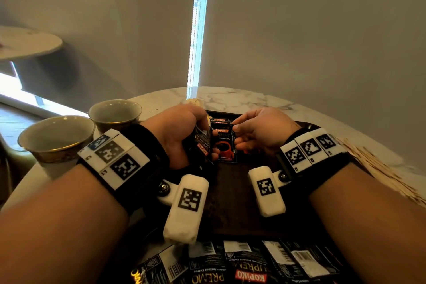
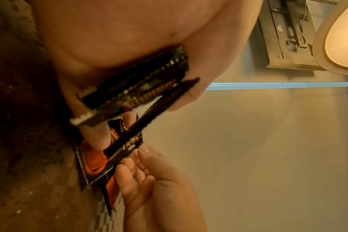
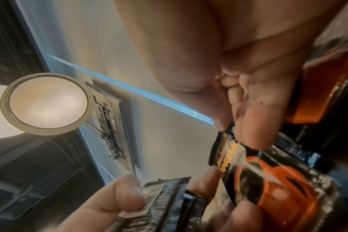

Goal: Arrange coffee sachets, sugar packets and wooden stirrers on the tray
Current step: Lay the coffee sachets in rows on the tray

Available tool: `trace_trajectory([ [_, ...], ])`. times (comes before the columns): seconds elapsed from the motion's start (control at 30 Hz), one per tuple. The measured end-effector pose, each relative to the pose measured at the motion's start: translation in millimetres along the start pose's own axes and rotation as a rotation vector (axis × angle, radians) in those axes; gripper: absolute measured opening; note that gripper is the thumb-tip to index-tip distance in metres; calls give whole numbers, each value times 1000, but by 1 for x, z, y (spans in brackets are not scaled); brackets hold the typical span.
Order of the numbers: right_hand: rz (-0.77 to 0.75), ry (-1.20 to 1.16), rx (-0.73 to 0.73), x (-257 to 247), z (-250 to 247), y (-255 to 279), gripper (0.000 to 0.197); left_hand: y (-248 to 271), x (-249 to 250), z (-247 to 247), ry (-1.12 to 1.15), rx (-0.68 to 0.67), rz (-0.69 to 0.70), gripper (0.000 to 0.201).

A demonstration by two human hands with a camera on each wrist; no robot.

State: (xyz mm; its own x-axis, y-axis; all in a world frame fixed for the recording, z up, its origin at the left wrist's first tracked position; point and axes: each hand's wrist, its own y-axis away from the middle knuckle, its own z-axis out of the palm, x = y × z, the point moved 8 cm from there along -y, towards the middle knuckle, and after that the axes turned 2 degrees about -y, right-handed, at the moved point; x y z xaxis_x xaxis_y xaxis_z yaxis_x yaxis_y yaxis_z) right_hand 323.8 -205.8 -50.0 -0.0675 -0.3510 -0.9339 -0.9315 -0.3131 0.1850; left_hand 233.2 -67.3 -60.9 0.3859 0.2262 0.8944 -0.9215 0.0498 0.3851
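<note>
My left hand [image 1: 204,138] grips a stack of black coffee sachets [image 1: 202,145] over the dark tray [image 1: 232,193]. In the left wrist view the sachet stack [image 2: 133,87] sits between thumb and fingers. Beside it, my right hand [image 1: 235,135] pinches the top corner of a single coffee sachet [image 1: 225,146] with a red cup printed on it. The right wrist view shows that single sachet [image 3: 268,180] under my right thumb. Another sachet [image 1: 220,120] lies at the tray's far end. Wooden stirrers [image 1: 378,173] are heaped right of the tray. I cannot make out any sugar packets.
Several more coffee sachets [image 1: 232,265] lie face down in a row on the near side of the tray. Two empty cups [image 1: 57,138] [image 1: 115,112] stand at the left on the round marble table [image 1: 242,97]. A wall is close behind.
</note>
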Motion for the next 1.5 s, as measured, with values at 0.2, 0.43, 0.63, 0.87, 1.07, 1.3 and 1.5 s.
trace_trajectory([
  [0.2, 1, 5, 9, -1, -1, 2, 10, 1, -1, 4, 7, 14, -3, 28],
  [0.43, 1, 2, 27, -2, -3, 1, 5, 0, -3, 6, -15, 26, -12, 26],
  [0.63, -2, -4, 35, -1, -5, -1, 5, -2, -4, 4, 8, 48, -29, 26],
  [0.87, -34, -72, 42, -5, -8, -1, 4, 0, 1, 0, 60, 50, -31, 45],
  [1.07, -35, -194, 39, -8, -13, 1, 7, 8, 10, 3, 160, -8, 7, 32],
  [1.3, -173, -290, -84, -26, -10, 6, 6, 7, 14, 2, 234, -15, 64, 31],
  [1.5, -349, -200, -167, -38, -4, 14, 19, 5, 11, 3, 215, -98, 31, 35],
])
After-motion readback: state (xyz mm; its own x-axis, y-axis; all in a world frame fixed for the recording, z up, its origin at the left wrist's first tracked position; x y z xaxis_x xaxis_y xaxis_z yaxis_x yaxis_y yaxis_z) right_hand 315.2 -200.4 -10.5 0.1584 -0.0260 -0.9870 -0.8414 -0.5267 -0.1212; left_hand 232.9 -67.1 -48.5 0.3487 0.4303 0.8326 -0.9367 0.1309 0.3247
